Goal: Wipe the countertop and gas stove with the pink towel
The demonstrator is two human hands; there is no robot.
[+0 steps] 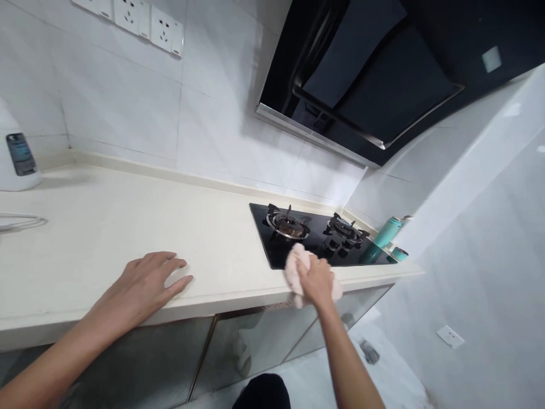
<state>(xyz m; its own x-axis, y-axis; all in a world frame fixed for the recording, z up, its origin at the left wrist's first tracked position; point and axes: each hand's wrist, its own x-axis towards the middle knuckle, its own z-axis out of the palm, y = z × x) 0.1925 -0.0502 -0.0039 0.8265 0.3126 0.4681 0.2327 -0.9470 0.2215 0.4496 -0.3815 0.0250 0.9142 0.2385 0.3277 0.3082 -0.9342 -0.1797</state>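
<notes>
My right hand (315,279) is closed on a pale pink cloth (295,261) and presses it on the front left corner of a black glass gas hob (315,250) set into the cream countertop (128,221). Part of the cloth hangs over the counter's front edge. The hob has two burners, the left burner (288,223) and the right burner (346,229). My left hand (147,281) lies flat on the countertop near its front edge, fingers stretched out, holding nothing.
A teal bottle (387,232) and a teal cap (399,253) stand at the hob's right end by the wall. A black range hood (374,79) hangs above. A white container (15,153) stands far left. Wall sockets (140,20) sit on the tiles. Glass-fronted cabinets (255,346) are below.
</notes>
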